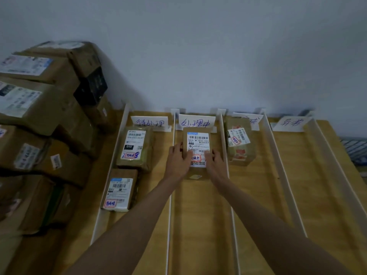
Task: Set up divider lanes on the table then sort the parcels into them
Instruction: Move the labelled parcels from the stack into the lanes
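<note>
White divider strips (226,175) split the wooden table (321,195) into lanes, each with a handwritten card at the far end. A brown parcel (198,141) with a white barcode label lies in the second lane from the left. My left hand (176,157) grips its left side and my right hand (215,161) grips its right side, fingers over the label. Two labelled parcels (134,149) (120,190) lie in the first lane. One parcel (239,143) sits in the third lane. The fourth lane holds no parcel.
A tall stack of brown cardboard boxes (39,120) fills the left side of the table against the wall. The lane cards (196,122) stand along the far edge by the grey wall. A patterned object (355,149) shows beyond the table's right edge.
</note>
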Available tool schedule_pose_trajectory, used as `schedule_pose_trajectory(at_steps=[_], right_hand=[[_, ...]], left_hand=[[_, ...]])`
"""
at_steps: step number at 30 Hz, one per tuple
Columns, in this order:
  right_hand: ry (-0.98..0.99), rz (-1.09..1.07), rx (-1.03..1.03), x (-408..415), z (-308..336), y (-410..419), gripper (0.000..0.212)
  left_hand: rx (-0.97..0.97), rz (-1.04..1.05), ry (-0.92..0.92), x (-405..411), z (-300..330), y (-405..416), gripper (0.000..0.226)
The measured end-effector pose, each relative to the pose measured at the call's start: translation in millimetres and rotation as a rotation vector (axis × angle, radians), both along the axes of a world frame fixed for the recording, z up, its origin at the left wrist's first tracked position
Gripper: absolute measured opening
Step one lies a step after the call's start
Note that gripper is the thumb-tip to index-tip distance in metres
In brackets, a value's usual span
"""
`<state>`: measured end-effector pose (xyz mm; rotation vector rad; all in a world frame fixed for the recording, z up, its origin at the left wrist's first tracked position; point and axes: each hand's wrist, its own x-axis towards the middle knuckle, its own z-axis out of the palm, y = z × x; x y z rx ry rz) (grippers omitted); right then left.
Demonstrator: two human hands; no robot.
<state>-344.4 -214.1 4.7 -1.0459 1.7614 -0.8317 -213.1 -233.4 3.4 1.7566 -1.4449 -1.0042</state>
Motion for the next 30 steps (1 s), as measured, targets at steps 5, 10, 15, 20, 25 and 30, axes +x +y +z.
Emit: schedule_pose_trajectory(at_steps=[5,10,15,20,25,30], right_hand=[[0.039,0.038,0.005,1.4,-26.7,-37.0,0.024],[-0.004,0.025,0.009,9.5,-49.5,-63.2,0.04],[-0.049,0.028,0.012,15.4,-63.9,-78.7,0.054],[-0.054,0.025,0.05,22.2,-73.6,-87.6,0.067],[-0.041,0.039,0.073,25.4,-78.4,-85.4,0.045],[0.013,0.092,0.099,22.4,-70.1,-86.1,0.048]], left_hand=[[-0.031,-0.019,-0.111,-1.3,-35.1,-36.6,0.047],[-0.002,-0.026,-0.177,-1.3,-54.2,-64.1,0.047],[0.016,-0.039,-0.244,4.0,-61.4,-80.1,0.046],[0.044,-0.025,-0.284,11.1,-74.9,-91.7,0.043],[0.068,-0.036,-0.325,16.1,-82.1,-95.3,0.042],[0.072,-0.073,-0.348,20.6,-77.8,-93.1,0.043]])
